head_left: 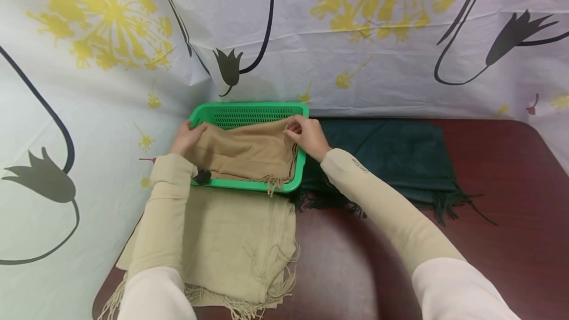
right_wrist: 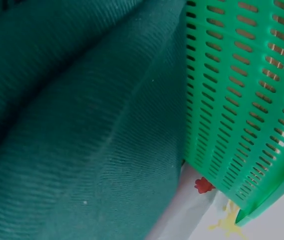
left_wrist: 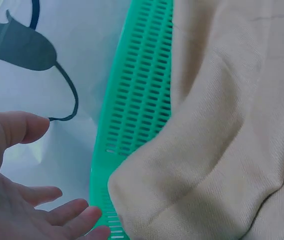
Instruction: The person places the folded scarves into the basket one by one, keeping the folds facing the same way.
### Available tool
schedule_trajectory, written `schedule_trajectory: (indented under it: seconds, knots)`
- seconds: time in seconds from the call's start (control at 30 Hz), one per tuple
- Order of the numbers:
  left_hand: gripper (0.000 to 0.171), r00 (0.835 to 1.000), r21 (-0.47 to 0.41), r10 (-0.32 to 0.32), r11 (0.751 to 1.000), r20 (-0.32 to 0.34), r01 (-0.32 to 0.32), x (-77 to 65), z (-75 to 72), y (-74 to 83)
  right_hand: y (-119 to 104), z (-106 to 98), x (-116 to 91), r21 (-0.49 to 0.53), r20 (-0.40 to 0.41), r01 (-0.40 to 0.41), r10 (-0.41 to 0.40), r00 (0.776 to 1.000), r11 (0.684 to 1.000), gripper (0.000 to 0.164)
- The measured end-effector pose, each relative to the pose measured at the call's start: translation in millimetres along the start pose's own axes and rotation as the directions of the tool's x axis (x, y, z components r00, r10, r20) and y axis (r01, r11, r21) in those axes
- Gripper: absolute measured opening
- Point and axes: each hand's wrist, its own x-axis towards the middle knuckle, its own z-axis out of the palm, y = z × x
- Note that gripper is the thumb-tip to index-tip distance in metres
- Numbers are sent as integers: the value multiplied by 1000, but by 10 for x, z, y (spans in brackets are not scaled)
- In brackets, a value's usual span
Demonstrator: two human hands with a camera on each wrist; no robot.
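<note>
A folded tan fringed scarf (head_left: 249, 149) lies inside the green plastic basket (head_left: 249, 185), with some tassels hanging over the near rim. My right hand (head_left: 308, 137) pinches the scarf's far right corner between thumb and fingers. At the basket's left side is my left hand (head_left: 186, 138). Seen in the left wrist view, its fingers (left_wrist: 76, 217) are loosely extended by the basket's slotted wall (left_wrist: 142, 75), thumb apart, gripping nothing. The right wrist view shows the basket's outer side (right_wrist: 232, 100); only a sliver of the hand appears at its right edge.
A dark green fringed scarf (head_left: 386, 162) lies folded right of the basket. Closer to me, a pale beige fringed scarf (head_left: 235, 241) is spread on the reddish-brown table (head_left: 502, 201). A white flower-printed cloth (head_left: 378, 78) hangs behind and at left.
</note>
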Motion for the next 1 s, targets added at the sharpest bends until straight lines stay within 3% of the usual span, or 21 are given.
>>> schedule_trajectory:
  seconds: [0.17, 0.3, 0.53, 0.7, 0.83, 1.0]
  knots:
    - [89, 1000, -107, 5, 994, -2, -5, -14, -27, -44, -2, 9, -20, 24, -4, 28, -28, 1000, 999, 18]
    - [90, 999, -164, -21, 986, -27, 16, -153, -1, 43, -8, 8, -49, 55, -13, 49, -48, 999, 997, 21]
    - [82, 1000, -101, 14, 995, -25, -17, -247, 0, 145, -4, 21, -137, 90, -77, 65, -58, 995, 994, 28]
    - [89, 1000, -141, 6, 990, -17, -8, -185, 20, 30, 29, 16, -228, 103, -99, 42, -32, 995, 994, 36]
    - [82, 999, -194, 17, 981, -41, -25, -383, 40, 173, 36, -3, -284, 83, -102, 40, -31, 994, 996, 37]
    - [71, 997, -310, 36, 949, -74, -57, -677, 61, 430, 30, -15, -339, 39, -89, 27, -23, 996, 999, 39]
